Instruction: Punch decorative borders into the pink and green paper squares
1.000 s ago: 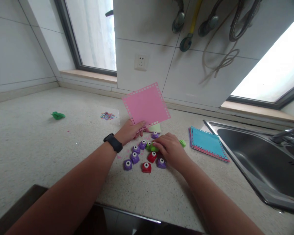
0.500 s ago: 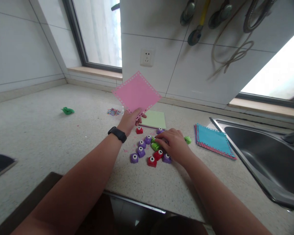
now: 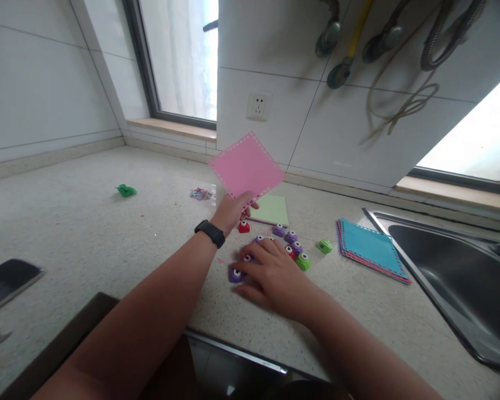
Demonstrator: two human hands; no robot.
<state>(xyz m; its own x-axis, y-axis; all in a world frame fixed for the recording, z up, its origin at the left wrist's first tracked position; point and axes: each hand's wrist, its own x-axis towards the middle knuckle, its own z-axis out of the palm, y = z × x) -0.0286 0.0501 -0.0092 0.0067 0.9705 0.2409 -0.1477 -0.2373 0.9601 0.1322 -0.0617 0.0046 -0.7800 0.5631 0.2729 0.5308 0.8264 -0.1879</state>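
Observation:
My left hand (image 3: 233, 212) is closed on the lower corner of a pink sheet of paper (image 3: 248, 166), which has small holes punched along its edges and is held up off the counter. My right hand (image 3: 270, 272) lies palm down over a group of small craft punches, fingers apart. Its fingertips are at a purple craft punch (image 3: 235, 274) and hide part of others. To the right of the hand show a green craft punch (image 3: 303, 261), a red one (image 3: 290, 251) and several purple ones. Another red craft punch (image 3: 244, 226) sits below my left hand.
Pale green paper (image 3: 273, 208) lies behind the punches. A lone green punch (image 3: 324, 246) is near a stack of blue and pink punched sheets (image 3: 369, 244), beside the sink (image 3: 441, 311). Farther left are paper bits (image 3: 200, 194), a green crumpled thing (image 3: 126, 190) and a phone (image 3: 10, 283).
My right hand has moved left and toward me across the punches, its fingers spreading. Several punches now sit in different places. My left hand still holds the pink paper. The view has shifted slightly.

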